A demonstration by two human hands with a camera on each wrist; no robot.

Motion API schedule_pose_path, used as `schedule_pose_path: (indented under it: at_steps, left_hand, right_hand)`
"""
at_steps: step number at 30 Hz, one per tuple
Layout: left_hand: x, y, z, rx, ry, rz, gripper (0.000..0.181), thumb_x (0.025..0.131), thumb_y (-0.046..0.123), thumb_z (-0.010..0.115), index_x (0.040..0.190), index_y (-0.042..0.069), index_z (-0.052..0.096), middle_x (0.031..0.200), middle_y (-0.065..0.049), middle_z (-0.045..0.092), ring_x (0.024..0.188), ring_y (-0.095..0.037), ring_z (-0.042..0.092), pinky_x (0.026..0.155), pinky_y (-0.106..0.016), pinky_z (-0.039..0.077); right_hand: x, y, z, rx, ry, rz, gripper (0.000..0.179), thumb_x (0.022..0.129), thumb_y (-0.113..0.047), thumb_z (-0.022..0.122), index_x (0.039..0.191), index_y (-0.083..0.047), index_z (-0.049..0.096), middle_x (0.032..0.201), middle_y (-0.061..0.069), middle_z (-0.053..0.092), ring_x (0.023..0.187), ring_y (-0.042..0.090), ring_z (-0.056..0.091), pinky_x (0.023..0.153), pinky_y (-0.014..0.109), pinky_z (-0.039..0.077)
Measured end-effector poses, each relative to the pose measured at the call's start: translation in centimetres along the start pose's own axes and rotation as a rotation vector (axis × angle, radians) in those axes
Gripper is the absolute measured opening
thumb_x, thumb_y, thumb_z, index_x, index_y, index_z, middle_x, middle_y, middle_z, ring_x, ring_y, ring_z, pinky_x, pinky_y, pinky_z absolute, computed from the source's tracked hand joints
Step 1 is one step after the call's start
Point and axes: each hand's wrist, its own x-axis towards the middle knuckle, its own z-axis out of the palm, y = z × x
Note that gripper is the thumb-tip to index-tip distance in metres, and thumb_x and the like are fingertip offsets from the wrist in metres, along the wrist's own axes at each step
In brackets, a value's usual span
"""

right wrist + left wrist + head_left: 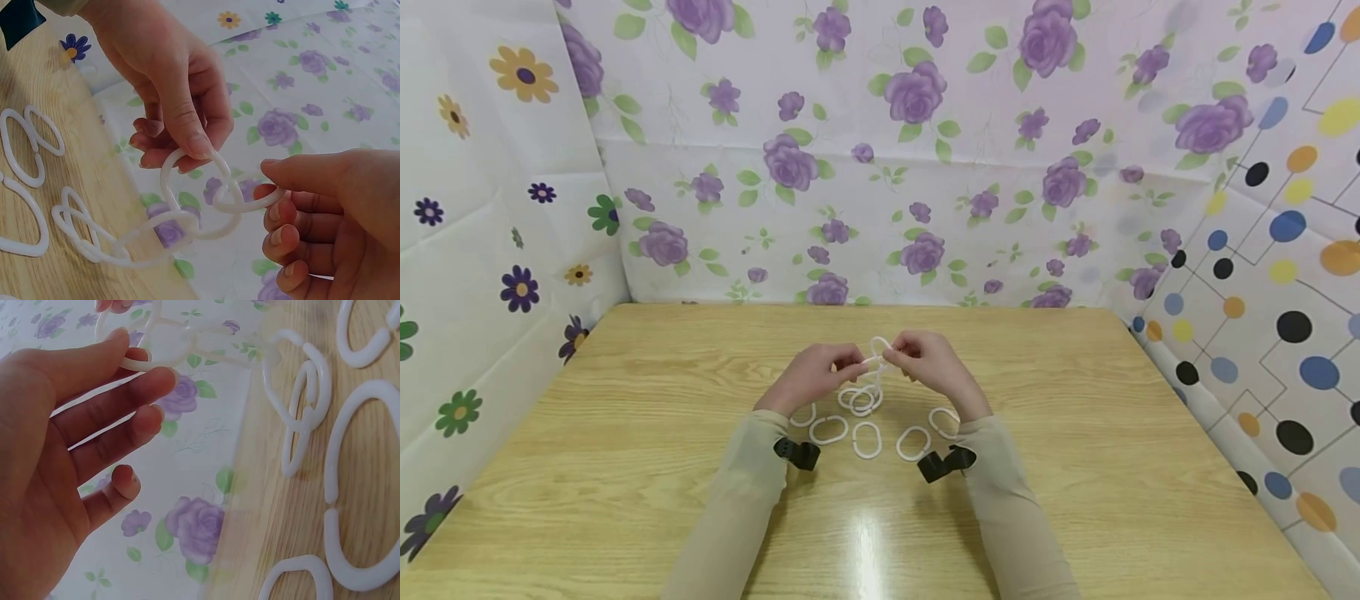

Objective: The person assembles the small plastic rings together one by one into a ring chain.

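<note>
Above the table, my left hand (815,375) pinches a white plastic oval chain link (165,178) between thumb and fingers. My right hand (931,365) holds a second white link (256,204) by its end, between thumb and index finger. These two links are hooked through each other, close in front of my fingertips. From them a short chain of the same links (156,215) runs down to the tabletop, where its lower links (320,381) lie in a small heap. In the left wrist view, the other fingers of my left hand are spread loosely below the pinch.
Several loose white links lie in an arc nearer to me, among them one in the middle (854,439) and one at the right (898,446). They rest on the wood-grain table (662,467). A flowered cloth (865,208) hangs behind it, and patterned cloths stand at both sides.
</note>
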Motion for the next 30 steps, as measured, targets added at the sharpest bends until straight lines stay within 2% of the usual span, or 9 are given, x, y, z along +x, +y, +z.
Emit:
schedule_pose_path:
  at_steps: [6, 8, 12, 16, 19, 22, 24, 30]
  left_hand:
    - [-0.1, 0.1, -0.2, -0.037, 0.026, -0.004, 0.016, 0.098, 0.030, 0.059, 0.097, 0.017, 0.068, 0.079, 0.001, 0.066, 0.070, -0.013, 0.055, 0.067, -0.029, 0.043]
    - [-0.1, 0.2, -0.3, -0.051, 0.030, -0.004, 0.015, 0.098, 0.031, 0.058, 0.099, 0.019, 0.068, 0.080, 0.004, 0.065, 0.073, -0.014, 0.055, 0.068, -0.030, 0.043]
    - [-0.1, 0.0, -0.2, -0.058, 0.034, 0.005, 0.016, 0.098, 0.031, 0.058, 0.103, 0.020, 0.069, 0.085, -0.001, 0.067, 0.075, -0.013, 0.055, 0.070, -0.030, 0.044]
    - [-0.1, -0.2, -0.2, -0.057, 0.037, 0.015, 0.018, 0.097, 0.031, 0.059, 0.104, 0.018, 0.069, 0.088, -0.007, 0.068, 0.076, -0.013, 0.055, 0.070, -0.030, 0.044]
    - [0.0, -0.3, -0.1, -0.047, 0.038, 0.027, 0.019, 0.097, 0.030, 0.059, 0.104, 0.016, 0.070, 0.089, -0.005, 0.069, 0.078, -0.013, 0.057, 0.070, -0.030, 0.044]
    - [0.1, -0.4, 0.0, -0.044, 0.038, 0.030, 0.019, 0.097, 0.030, 0.060, 0.104, 0.016, 0.070, 0.090, -0.001, 0.069, 0.081, -0.012, 0.059, 0.072, -0.030, 0.046]
    - [0.1, -0.4, 0.1, -0.051, 0.030, 0.028, 0.019, 0.097, 0.031, 0.060, 0.104, 0.016, 0.071, 0.091, 0.001, 0.070, 0.082, -0.012, 0.060, 0.073, -0.031, 0.046]
    - [0.1, -0.4, 0.3, -0.074, 0.009, 0.023, 0.019, 0.097, 0.030, 0.060, 0.105, 0.017, 0.071, 0.095, -0.001, 0.070, 0.083, -0.013, 0.059, 0.074, -0.032, 0.046]
  right_hand:
    - [-0.2, 0.1, -0.4, -0.049, 0.041, 0.011, 0.024, 0.096, -0.029, 0.062, 0.085, -0.009, 0.067, 0.074, 0.010, 0.061, 0.063, 0.015, 0.048, 0.060, 0.027, 0.040]
    - [-0.2, 0.1, -0.6, -0.060, 0.060, 0.024, 0.025, 0.096, -0.030, 0.061, 0.084, -0.009, 0.067, 0.080, 0.010, 0.063, 0.068, 0.016, 0.049, 0.063, 0.028, 0.040]
    - [-0.1, 0.3, -0.7, -0.062, 0.070, 0.059, 0.029, 0.098, -0.033, 0.058, 0.081, -0.010, 0.062, 0.078, 0.006, 0.060, 0.067, 0.017, 0.047, 0.062, 0.029, 0.038]
    - [0.0, 0.6, -0.9, -0.033, 0.035, 0.084, 0.033, 0.100, -0.035, 0.054, 0.084, -0.006, 0.059, 0.074, 0.005, 0.061, 0.064, 0.015, 0.053, 0.059, 0.027, 0.039]
    - [-0.1, 0.7, -1.2, 0.018, 0.008, 0.100, 0.030, 0.101, -0.033, 0.053, 0.093, -0.004, 0.058, 0.076, 0.007, 0.066, 0.067, 0.017, 0.062, 0.060, 0.026, 0.042]
    - [-0.2, 0.9, -1.5, 0.047, 0.008, 0.109, 0.026, 0.101, -0.030, 0.053, 0.098, -0.004, 0.057, 0.078, 0.010, 0.067, 0.070, 0.021, 0.064, 0.060, 0.025, 0.043]
    - [-0.3, 1.0, -1.7, 0.054, 0.016, 0.111, 0.023, 0.100, -0.027, 0.054, 0.099, -0.004, 0.056, 0.079, 0.013, 0.067, 0.073, 0.028, 0.065, 0.060, 0.025, 0.042]
    - [-0.4, 1.1, -2.1, 0.045, 0.038, 0.094, 0.017, 0.099, -0.022, 0.057, 0.100, -0.005, 0.058, 0.082, 0.016, 0.068, 0.069, 0.020, 0.064, 0.061, 0.029, 0.046]
